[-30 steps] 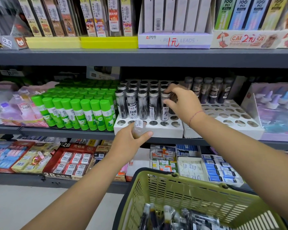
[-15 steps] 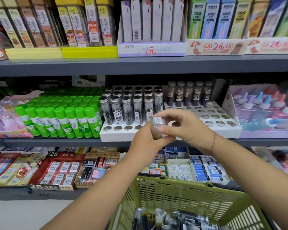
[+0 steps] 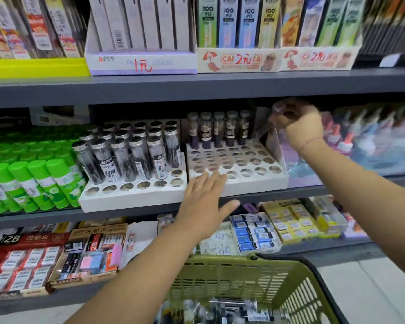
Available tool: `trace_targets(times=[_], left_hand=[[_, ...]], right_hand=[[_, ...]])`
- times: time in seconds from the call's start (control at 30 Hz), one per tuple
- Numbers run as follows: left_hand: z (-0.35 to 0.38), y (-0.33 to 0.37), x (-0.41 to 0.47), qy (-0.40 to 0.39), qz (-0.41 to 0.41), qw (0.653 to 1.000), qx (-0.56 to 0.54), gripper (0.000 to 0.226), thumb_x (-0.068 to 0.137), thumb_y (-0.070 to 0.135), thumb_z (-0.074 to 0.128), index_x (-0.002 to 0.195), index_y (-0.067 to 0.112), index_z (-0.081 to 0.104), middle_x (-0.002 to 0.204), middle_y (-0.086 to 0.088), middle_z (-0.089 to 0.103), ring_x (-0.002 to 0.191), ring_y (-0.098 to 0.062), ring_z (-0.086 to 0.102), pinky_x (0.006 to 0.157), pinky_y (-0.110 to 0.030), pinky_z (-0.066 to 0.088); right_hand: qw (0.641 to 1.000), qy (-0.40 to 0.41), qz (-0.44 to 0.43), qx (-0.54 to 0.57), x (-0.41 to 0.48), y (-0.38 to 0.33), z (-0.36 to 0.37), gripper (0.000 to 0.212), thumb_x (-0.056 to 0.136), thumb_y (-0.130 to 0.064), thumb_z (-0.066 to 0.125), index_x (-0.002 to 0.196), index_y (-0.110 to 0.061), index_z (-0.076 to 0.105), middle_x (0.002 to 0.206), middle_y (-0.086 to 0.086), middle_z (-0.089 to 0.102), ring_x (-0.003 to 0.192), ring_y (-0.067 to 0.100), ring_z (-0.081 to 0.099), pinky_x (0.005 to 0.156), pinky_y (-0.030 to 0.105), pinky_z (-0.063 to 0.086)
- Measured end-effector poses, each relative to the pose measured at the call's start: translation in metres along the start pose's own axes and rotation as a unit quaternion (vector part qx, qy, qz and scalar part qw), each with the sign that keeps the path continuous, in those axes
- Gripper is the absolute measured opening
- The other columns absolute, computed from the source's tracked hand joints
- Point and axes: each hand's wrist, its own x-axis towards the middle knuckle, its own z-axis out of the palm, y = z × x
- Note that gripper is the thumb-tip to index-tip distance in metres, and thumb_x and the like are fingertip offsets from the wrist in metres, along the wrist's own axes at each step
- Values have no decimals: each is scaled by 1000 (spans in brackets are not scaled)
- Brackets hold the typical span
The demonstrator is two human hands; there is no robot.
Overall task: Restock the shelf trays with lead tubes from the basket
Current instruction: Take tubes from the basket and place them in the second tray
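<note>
Two white trays with round holes stand on the middle shelf. The left tray holds several silver-capped lead tubes, with its front row of holes bare. The right tray has one back row of tubes. My left hand lies flat and holds nothing; its fingertips touch the right tray's front left corner. My right hand, blurred, is raised beyond that tray's right back corner, fingers curled round a clear lead tube. The green basket below holds more tubes.
Green glue sticks crowd the shelf left of the trays. Small glue bottles in a clear box stand to the right. The upper shelf edge hangs low over the tubes. Eraser boxes fill the shelf below.
The tube passed from my left hand to my right. My right hand rose to the right tray's back right, and my left hand opened onto that tray's front. The view shifted right.
</note>
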Motion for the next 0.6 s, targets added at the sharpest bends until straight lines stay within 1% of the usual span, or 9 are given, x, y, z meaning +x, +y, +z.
trace_targets(times=[0.03,0.1,0.17,0.27,0.3,0.33,0.4,0.47,0.6], left_hand=[[2,-1,-1,3,1,1000,3,71,95,62,25,154,30,1,162,9,-6,148,-11,-11,119,-34,-10],[4,-3,-1,7,1,1000,3,70,95,62,24,153,31,0,161,10,-7,148,-9,-11,119,-33,-13],[4,-3,-1,9,0,1000,6,70,95,62,24,153,31,0,161,11,-7,147,-9,-11,118,-32,-14],[4,-2,-1,9,1,1000,8,70,95,62,24,153,32,-1,161,11,-8,147,-8,-13,118,-32,-15],[4,-3,-2,8,1,1000,9,70,95,62,24,153,32,-1,161,12,-9,147,-8,-13,118,-31,-15],[5,-3,-2,9,1,1000,10,70,95,62,24,153,32,-2,161,12,-9,147,-8,-14,117,-31,-16],[6,-3,-2,12,2,1000,13,71,95,62,24,153,32,-2,161,12,-10,147,-8,-15,117,-31,-17],[7,-3,-1,14,3,1000,13,71,95,63,24,153,32,-3,161,13,-11,146,-7,-15,117,-30,-17],[9,-5,-2,24,6,1000,15,71,94,64,23,153,32,-3,161,12,-9,146,-7,-15,116,-30,-19]], right_hand=[[1000,-18,15,1,6,5,3,32,78,10,62,78,-22,58,72,-18,64,67,-8,57,77,17,50],[998,-38,45,27,15,13,11,39,76,20,55,71,-19,53,57,-19,62,58,-10,57,72,13,49],[998,-34,47,-1,22,17,18,41,75,21,52,70,-20,52,61,-15,61,56,-10,57,73,15,50],[997,-15,12,-78,27,18,25,28,82,15,46,85,-11,53,67,-2,60,56,-5,58,57,13,47],[996,-13,5,-85,31,18,27,22,84,9,49,96,-9,54,72,3,63,63,1,61,61,17,49],[993,-24,-6,-116,36,19,28,22,85,0,54,106,-7,54,84,7,67,75,10,64,70,23,51],[974,-56,-25,-218,46,17,28,28,86,-19,59,112,-8,58,108,13,68,99,28,63,90,35,49],[958,-88,-27,-273,52,13,29,30,89,-26,57,114,-11,63,121,13,64,112,31,58,97,35,43],[955,-101,-42,-275,58,9,27,32,92,-24,56,119,-9,63,128,12,60,123,29,51,105,33,35]])
